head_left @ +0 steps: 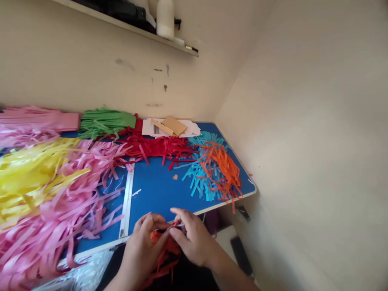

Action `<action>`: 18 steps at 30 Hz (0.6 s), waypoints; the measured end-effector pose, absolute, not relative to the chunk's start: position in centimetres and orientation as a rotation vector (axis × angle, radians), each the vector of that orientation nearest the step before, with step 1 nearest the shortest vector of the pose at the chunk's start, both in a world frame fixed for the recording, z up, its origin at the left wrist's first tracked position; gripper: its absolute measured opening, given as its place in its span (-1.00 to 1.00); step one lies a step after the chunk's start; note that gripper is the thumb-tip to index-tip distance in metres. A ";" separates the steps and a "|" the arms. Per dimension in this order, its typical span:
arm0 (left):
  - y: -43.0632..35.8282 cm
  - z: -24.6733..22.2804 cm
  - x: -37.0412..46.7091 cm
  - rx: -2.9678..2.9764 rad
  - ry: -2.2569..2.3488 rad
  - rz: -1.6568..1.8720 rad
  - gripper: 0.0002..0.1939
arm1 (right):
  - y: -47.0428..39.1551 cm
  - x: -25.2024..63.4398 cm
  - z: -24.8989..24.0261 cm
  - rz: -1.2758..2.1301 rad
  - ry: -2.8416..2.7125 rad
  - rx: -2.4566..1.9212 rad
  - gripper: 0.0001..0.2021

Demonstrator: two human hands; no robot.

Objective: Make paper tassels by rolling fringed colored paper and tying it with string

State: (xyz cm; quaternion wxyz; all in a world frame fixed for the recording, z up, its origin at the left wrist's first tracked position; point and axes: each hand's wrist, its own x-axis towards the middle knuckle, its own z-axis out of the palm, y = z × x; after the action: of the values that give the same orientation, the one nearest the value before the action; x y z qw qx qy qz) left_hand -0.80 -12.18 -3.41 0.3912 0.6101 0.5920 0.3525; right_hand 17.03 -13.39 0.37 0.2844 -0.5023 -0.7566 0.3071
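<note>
Orange fringe (164, 260) is pinched at one end between left hand (144, 239) and right hand (194, 239), which are held close together, its strips trailing toward the lap (195, 277), before the blue surface (156, 188).

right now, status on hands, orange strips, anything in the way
Left hand, right hand: pinching orange strips at one end. Rest below, over lap. Table edge close beyond; nothing seen blocking.

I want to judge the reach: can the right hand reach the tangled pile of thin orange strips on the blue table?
Probably yes: nothing covers the orange pile, and the way looks free, though the right hand is occupied with other orange strips.
</note>
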 end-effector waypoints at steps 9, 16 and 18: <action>-12.8 -1.9 -0.2 1.372 1.189 0.779 -0.73 | -12.8 17.7 -1.4 0.553 -2.065 -1.048 -0.83; -12.2 -2.7 0.1 1.599 1.266 0.808 -0.76 | -10.7 19.9 1.4 1.133 -1.310 -1.065 -0.74; -11.8 -3.1 -0.3 1.788 1.242 0.733 -0.78 | -8.5 24.5 5.1 1.132 -1.183 -1.077 -0.72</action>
State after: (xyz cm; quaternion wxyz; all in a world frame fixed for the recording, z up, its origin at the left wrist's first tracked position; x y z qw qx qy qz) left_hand -0.25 -11.85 -3.13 0.4097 0.7100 0.4932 0.2912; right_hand 24.47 -8.50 5.14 0.5573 -0.4564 -0.5011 0.4797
